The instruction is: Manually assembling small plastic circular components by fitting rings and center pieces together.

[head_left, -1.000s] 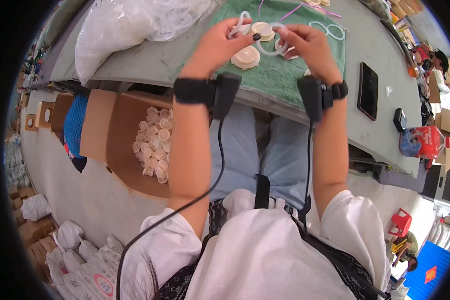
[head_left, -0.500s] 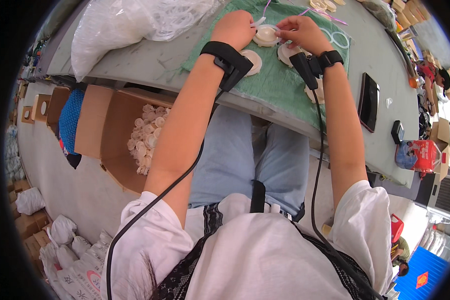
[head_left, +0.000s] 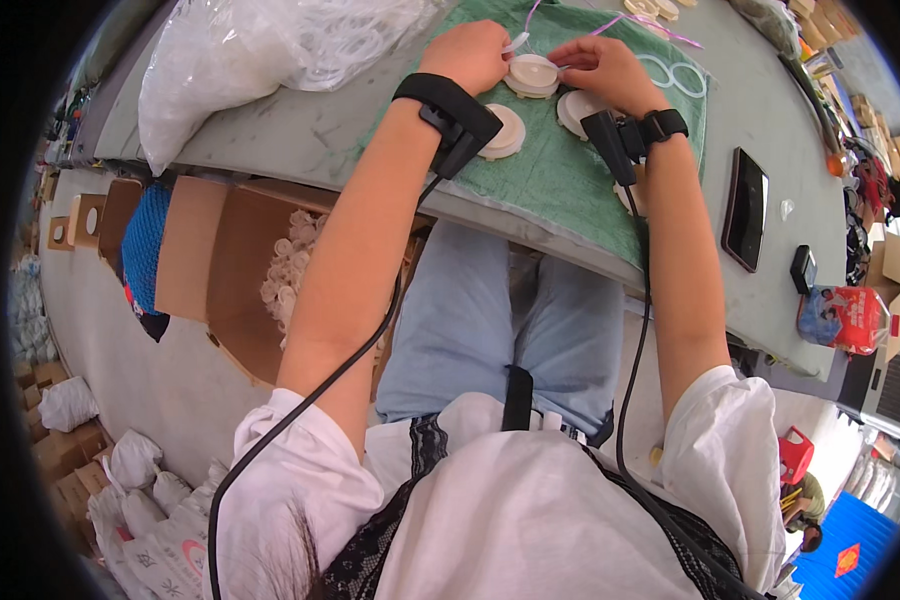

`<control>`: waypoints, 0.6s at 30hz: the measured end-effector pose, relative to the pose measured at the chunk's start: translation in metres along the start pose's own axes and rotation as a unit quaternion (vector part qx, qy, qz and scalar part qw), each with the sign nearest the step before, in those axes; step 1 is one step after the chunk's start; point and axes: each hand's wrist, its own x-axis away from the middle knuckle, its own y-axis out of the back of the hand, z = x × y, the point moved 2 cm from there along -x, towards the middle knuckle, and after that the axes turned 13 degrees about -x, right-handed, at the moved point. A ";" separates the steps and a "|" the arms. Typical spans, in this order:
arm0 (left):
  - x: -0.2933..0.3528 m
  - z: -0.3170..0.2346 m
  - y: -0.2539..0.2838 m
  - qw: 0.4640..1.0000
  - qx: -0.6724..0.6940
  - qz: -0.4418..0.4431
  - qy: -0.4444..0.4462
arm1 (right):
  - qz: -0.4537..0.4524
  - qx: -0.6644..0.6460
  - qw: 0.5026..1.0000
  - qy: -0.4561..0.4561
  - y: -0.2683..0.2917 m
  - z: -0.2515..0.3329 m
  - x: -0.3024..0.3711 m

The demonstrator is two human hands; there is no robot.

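Note:
Both my hands are at a round cream plastic lid (head_left: 532, 78) on the green cloth. My left hand (head_left: 472, 54) is closed at its left side, and a short white stick-like piece (head_left: 517, 42) juts from the fingers. My right hand (head_left: 610, 72) pinches at the lid's right edge, where a bit of white ring shows; the fingertips partly hide it. Similar lids lie close by: one (head_left: 503, 132) below my left hand, another (head_left: 576, 110) under my right wrist. Two loose translucent white rings (head_left: 687, 80) rest right of my right hand.
The green cloth (head_left: 560, 190) covers part of the grey table. A clear bag of white rings (head_left: 220, 70) lies left; a phone (head_left: 745, 210), a small black device (head_left: 803, 268) and a red package (head_left: 855, 318) lie right. Below left stands a cardboard box (head_left: 235, 260) of small cream parts.
My right fingers have curled in closer at the lid's right edge, and the ring there shows less. The lid is tilted a little differently. My left hand stays in nearly the same place.

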 end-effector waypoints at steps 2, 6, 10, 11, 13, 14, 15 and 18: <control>-0.004 0.003 -0.003 0.999 0.022 0.026 -0.011 | -0.025 -0.023 0.999 0.020 -0.001 -0.001 -0.001; -0.009 0.003 -0.006 0.999 0.029 0.045 -0.010 | -0.021 0.000 1.000 -0.006 -0.003 -0.004 -0.004; -0.013 0.000 -0.006 0.999 -0.011 0.033 -0.021 | -0.069 -0.029 0.997 0.011 -0.002 -0.012 -0.006; -0.014 -0.002 -0.005 0.997 -0.065 0.038 -0.024 | -0.073 -0.029 0.997 0.012 -0.001 -0.015 -0.006; -0.015 0.001 -0.006 0.997 -0.066 0.036 -0.035 | -0.098 -0.040 0.994 -0.006 -0.003 -0.015 -0.006; -0.015 0.002 -0.006 0.996 -0.066 0.033 -0.044 | -0.100 -0.041 0.994 -0.006 -0.002 -0.014 -0.007; -0.016 0.001 -0.005 0.996 -0.067 0.033 -0.047 | -0.092 -0.026 0.995 -0.025 -0.002 -0.012 -0.007; -0.019 0.003 -0.005 0.997 -0.055 0.051 -0.034 | -0.097 -0.017 0.994 -0.047 -0.006 -0.008 -0.005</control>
